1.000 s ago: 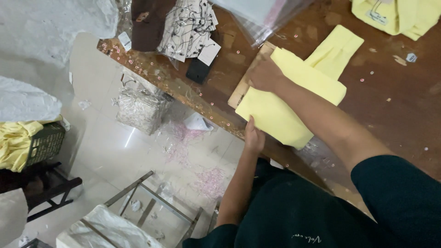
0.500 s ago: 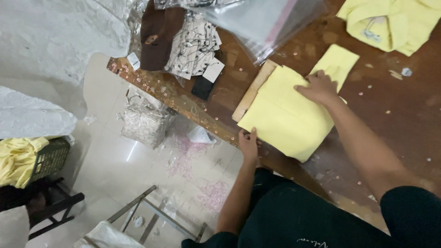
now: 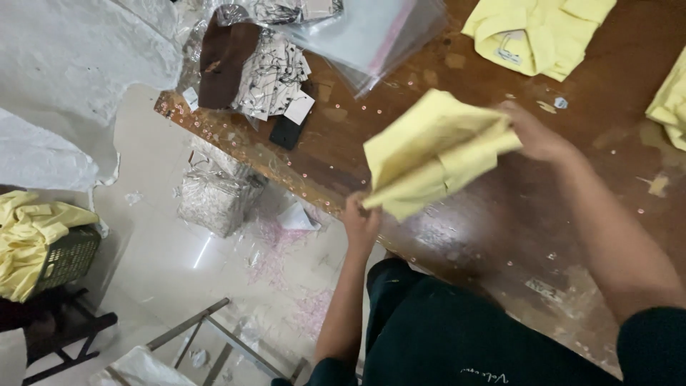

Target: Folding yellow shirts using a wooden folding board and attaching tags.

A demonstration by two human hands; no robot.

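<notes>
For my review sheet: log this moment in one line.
left hand: grips yellow garment lower corner | right hand: grips its far edge | garment: above wooden table

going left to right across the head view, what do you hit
green basket of yellow cloth → brown cloth → left hand → held yellow garment → right hand → yellow garment at the right edge

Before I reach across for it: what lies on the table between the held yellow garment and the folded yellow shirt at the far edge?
In the head view, only bare brown table with small scraps separates the held yellow garment from the folded yellow shirt.
</notes>
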